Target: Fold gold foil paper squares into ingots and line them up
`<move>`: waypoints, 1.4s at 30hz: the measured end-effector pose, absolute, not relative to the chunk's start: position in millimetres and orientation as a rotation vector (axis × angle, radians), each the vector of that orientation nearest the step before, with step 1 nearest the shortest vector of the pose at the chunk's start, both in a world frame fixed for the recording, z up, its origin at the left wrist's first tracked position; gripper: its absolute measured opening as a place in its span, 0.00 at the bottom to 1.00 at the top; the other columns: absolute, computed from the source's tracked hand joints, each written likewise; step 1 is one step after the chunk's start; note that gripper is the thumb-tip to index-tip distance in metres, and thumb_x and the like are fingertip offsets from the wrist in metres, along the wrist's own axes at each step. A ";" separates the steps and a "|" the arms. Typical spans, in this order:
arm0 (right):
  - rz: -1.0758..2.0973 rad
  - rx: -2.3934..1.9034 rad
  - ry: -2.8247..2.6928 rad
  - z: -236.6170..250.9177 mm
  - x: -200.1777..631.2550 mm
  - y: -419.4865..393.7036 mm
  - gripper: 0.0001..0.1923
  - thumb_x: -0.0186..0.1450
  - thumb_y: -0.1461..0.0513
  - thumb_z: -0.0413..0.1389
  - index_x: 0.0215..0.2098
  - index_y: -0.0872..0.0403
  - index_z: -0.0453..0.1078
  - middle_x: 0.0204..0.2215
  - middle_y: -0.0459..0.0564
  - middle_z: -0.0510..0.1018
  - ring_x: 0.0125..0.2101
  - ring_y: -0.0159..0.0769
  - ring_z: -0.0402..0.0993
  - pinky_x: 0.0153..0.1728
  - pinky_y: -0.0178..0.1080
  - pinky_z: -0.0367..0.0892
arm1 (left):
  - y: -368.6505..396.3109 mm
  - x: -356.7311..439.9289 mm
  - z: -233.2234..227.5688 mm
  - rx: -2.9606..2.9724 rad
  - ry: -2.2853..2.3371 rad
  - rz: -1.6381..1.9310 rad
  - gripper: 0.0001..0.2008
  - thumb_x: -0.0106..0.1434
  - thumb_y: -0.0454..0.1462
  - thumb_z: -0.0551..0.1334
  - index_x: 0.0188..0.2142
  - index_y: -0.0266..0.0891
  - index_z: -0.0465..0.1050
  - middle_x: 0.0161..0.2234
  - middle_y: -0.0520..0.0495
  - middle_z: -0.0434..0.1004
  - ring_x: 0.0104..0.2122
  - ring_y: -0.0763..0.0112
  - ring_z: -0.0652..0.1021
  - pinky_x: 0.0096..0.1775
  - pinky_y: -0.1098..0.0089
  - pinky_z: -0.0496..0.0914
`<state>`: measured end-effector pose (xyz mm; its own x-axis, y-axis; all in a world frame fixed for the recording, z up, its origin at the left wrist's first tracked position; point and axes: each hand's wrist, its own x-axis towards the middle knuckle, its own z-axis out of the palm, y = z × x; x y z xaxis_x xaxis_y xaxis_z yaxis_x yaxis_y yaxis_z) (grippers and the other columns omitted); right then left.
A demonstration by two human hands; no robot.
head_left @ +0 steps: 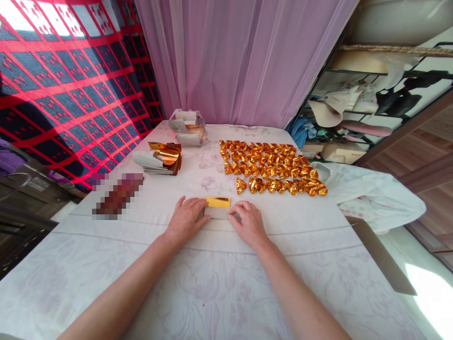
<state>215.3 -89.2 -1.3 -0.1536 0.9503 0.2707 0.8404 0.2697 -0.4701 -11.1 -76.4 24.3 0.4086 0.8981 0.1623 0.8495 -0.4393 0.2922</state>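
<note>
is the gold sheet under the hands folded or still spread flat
Folded, at least partly: the gold sheet shows as a narrow strip with its pale underside turned up below, pressed to the table by the left hand and right hand.

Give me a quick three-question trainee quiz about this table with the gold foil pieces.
1. True or false: both hands rest on the gold foil sheet.
2. Where do the folded gold pieces lie? A) in rows on the cloth, right of centre B) inside the plastic bag C) on the floor
3. Fill in: the stack of unfolded foil sheets lies ahead of the ____ hand.

Key: 1 true, the left hand and right hand press its two ends. 2 A. 3 left.
</note>
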 end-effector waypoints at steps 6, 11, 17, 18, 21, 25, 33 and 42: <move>0.240 -1.559 -1.984 -5.8 215.6 -91.1 0.07 0.62 0.63 0.58 0.40 0.51 0.71 0.42 0.49 0.77 0.44 0.42 0.71 0.45 0.43 0.61 | -76.0 -9.2 18.4 2.433 1.538 0.490 0.13 0.64 0.40 0.61 0.48 0.44 0.72 0.50 0.44 0.79 0.52 0.56 0.75 0.61 0.42 0.55; 0.230 -1.514 -1.970 -6.9 216.1 -91.7 0.12 0.63 0.62 0.56 0.46 0.51 0.70 0.44 0.51 0.78 0.46 0.42 0.72 0.47 0.43 0.62 | -78.3 -10.5 12.4 2.408 1.539 0.584 0.12 0.63 0.39 0.61 0.47 0.45 0.70 0.48 0.45 0.79 0.51 0.57 0.76 0.62 0.43 0.54; 0.230 -1.447 -1.970 -6.3 218.0 -93.0 0.09 0.64 0.62 0.55 0.42 0.50 0.73 0.42 0.50 0.79 0.45 0.41 0.73 0.45 0.42 0.64 | -80.0 -8.9 10.6 2.388 1.519 0.622 0.11 0.62 0.35 0.60 0.44 0.45 0.67 0.48 0.47 0.78 0.52 0.59 0.75 0.63 0.42 0.52; 0.224 -1.440 -1.970 -6.0 218.1 -93.2 0.09 0.64 0.62 0.56 0.42 0.50 0.73 0.42 0.50 0.79 0.45 0.41 0.73 0.45 0.42 0.65 | -80.2 -8.8 10.9 2.390 1.512 0.617 0.11 0.62 0.35 0.60 0.45 0.45 0.67 0.48 0.47 0.78 0.52 0.59 0.75 0.63 0.42 0.51; 0.214 -1.425 -1.986 -4.9 218.2 -94.0 0.09 0.65 0.60 0.56 0.42 0.50 0.74 0.42 0.51 0.79 0.45 0.41 0.73 0.46 0.43 0.65 | -80.2 -8.8 11.9 2.402 1.500 0.598 0.11 0.63 0.36 0.60 0.45 0.46 0.68 0.48 0.47 0.79 0.51 0.59 0.76 0.63 0.42 0.51; 0.174 -1.403 -2.015 -4.2 218.7 -95.5 0.12 0.67 0.59 0.54 0.46 0.51 0.74 0.43 0.51 0.78 0.46 0.41 0.73 0.47 0.43 0.66 | -80.0 -9.2 13.1 2.410 1.516 0.575 0.11 0.64 0.37 0.60 0.46 0.46 0.70 0.48 0.47 0.80 0.51 0.58 0.76 0.63 0.43 0.51; 0.097 -1.379 -2.035 -3.7 218.1 -97.5 0.17 0.68 0.59 0.54 0.54 0.51 0.72 0.46 0.53 0.78 0.47 0.43 0.72 0.48 0.45 0.67 | -81.1 -9.9 12.1 2.453 1.511 0.585 0.13 0.65 0.40 0.60 0.49 0.46 0.73 0.50 0.45 0.79 0.51 0.56 0.76 0.62 0.42 0.52; 0.178 -1.277 -2.030 0.8 217.6 -98.5 0.09 0.64 0.66 0.54 0.39 0.50 0.75 0.41 0.50 0.79 0.43 0.41 0.73 0.46 0.44 0.68 | -82.3 -11.1 14.3 2.447 1.483 0.566 0.17 0.66 0.46 0.60 0.52 0.45 0.73 0.52 0.43 0.78 0.52 0.55 0.75 0.62 0.42 0.51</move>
<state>217.6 -98.5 0.8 -0.2497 0.8300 0.4988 0.7302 0.4997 -0.4659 -11.1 -82.3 14.3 0.4149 0.8857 0.2084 0.7993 -0.4643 0.3815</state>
